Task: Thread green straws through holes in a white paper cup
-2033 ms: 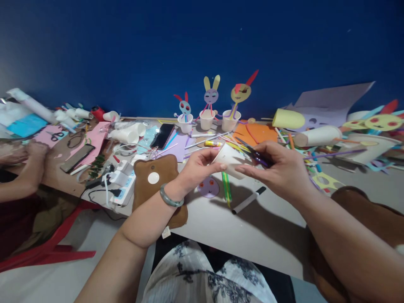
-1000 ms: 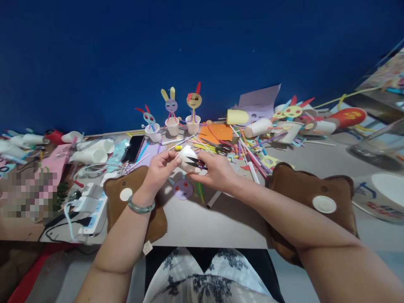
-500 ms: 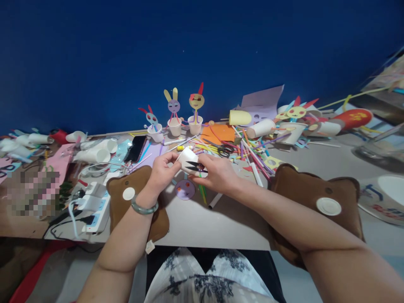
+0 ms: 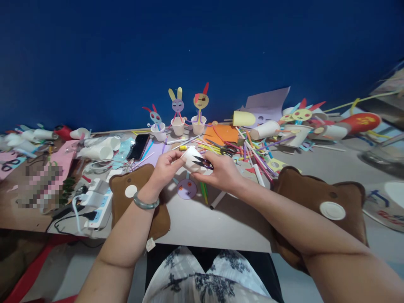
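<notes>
Above the middle of the table, my left hand (image 4: 167,170) is closed on the left side of a white paper cup (image 4: 190,159), which lies tilted. My right hand (image 4: 222,170) holds small dark scissors (image 4: 203,162), their blades parted and pointing left across the cup. The scissor handles are mostly hidden by my fingers. Just below the cup, a round purple paper face (image 4: 187,189) with orange eyes lies on the table. Beside it are green and yellow sticks (image 4: 204,192) and a white marker (image 4: 217,200).
Three cups with paper rabbit figures (image 4: 178,125) stand at the back. Colourful sticks and straws, another pair of scissors (image 4: 229,150) and orange paper (image 4: 222,134) lie behind my hands. Brown cushions (image 4: 318,210) flank my forearms. A power strip (image 4: 101,210) and phone (image 4: 139,147) are at left.
The scissor blades stay parted over the cup, with my right hand slightly shifted and turned. The whole view has swung a little to the left.
</notes>
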